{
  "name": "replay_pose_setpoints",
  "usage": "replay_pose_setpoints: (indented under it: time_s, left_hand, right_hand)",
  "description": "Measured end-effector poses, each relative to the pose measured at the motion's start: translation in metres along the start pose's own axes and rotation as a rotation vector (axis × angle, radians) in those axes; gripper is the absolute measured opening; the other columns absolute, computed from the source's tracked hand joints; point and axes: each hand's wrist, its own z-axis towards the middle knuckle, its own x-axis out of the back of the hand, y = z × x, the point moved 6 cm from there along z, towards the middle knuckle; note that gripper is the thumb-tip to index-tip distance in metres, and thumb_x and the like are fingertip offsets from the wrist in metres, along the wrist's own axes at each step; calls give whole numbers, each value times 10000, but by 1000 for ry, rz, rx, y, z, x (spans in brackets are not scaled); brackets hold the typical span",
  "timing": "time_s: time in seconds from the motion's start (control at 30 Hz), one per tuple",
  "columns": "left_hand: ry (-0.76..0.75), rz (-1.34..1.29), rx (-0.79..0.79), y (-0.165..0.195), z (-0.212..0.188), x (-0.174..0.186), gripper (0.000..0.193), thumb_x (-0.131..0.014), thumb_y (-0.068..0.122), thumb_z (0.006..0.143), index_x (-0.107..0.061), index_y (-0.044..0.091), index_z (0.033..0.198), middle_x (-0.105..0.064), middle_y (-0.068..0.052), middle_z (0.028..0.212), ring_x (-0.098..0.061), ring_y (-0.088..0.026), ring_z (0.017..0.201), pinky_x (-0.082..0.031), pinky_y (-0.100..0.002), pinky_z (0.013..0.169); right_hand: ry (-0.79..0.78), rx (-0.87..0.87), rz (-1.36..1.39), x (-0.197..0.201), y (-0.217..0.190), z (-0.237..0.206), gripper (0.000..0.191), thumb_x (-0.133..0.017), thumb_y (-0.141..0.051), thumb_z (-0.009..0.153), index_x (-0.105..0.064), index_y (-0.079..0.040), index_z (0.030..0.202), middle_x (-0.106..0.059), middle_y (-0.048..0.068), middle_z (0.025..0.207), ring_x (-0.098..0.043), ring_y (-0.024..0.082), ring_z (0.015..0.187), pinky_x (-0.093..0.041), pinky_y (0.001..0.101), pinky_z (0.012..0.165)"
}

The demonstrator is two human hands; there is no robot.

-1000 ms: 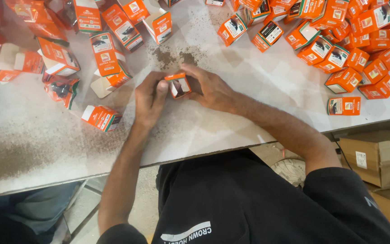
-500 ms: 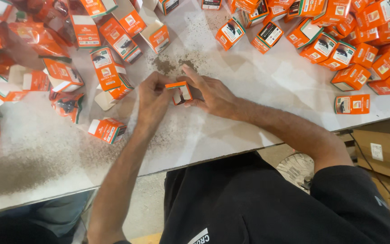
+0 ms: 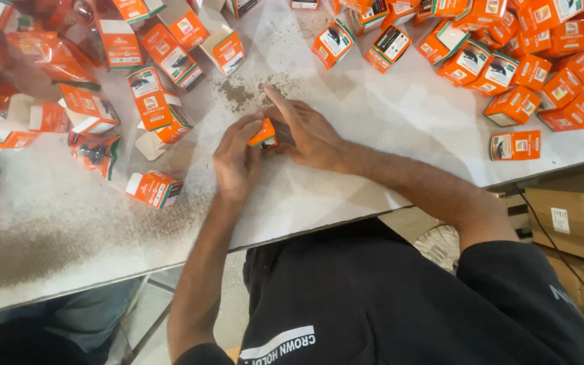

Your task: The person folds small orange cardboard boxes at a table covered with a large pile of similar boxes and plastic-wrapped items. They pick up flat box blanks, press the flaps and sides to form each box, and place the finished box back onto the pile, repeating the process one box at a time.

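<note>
The person stands at a pale worktable (image 3: 386, 162) and holds one small orange carton (image 3: 263, 134) between both hands, near the middle of the table and low over its surface. The left hand (image 3: 236, 159) is closed around the carton from the near-left side, with the fingertips pressing on its end, and the right hand (image 3: 305, 132) holds it from the right, the palm resting toward the table while the index finger stretches out far past the carton. I think the hands stay close to the surface so the table can support the wrists during this fine work on the carton's end. On the far right lies a thick pile of closed orange cartons (image 3: 508, 40), packed side by side, and one closed carton (image 3: 514, 144) lies alone closer to the right edge. On the left, opened cartons and flat ones (image 3: 153, 101) are scattered loosely, together with crumpled orange wrappers (image 3: 45, 54). A patch of dark crumbs (image 3: 238, 91) lies just beyond the hands. Brown cardboard boxes (image 3: 569, 216) stand below the table at the right.
</note>
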Motion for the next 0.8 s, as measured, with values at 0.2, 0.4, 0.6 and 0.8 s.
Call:
replay_pose_setpoints:
  time_s: [0.2,0.4,0.6,0.8]
  left_hand:
    - [-168,-32,-189,6,-1,13,453,-763,-16,815,-591,-32,1234,-594,-250,1385,-550,-446,1348,-487,-486,1127]
    - [-95,-109,-28,-3,-4,7,295,-717,-60,908,-612,17,1173,-627,-190,1424,-600,-401,1392,-539,-462,1149]
    - [-156,15,-170,6,-5,10,226,-772,-30,898,-611,7,1052,-580,-234,1445,-552,-446,1388,-518,-514,1141]
    - [-227,184,-300,18,-6,9,183,-742,-53,897,-587,-37,994,-513,-250,1515,-484,-453,1445,-470,-565,1191]
  right_hand:
    - [-7,13,-2,-1,0,-1,1209,-863,-50,778,-5,-33,1630,-616,171,1422,-571,370,1340,-455,439,1164]
    - [-16,-23,26,-1,-1,-1,1214,-869,-66,799,11,-59,1635,-649,146,1409,-580,360,1350,-447,451,1170]
    - [-45,-20,48,-1,-2,-1,1181,-862,-85,855,18,-62,1643,-639,137,1421,-593,335,1369,-434,472,1198]
    - [-18,69,35,0,2,-5,1118,-869,-110,895,-39,-75,1643,-579,167,1497,-557,376,1405,-434,475,1209]
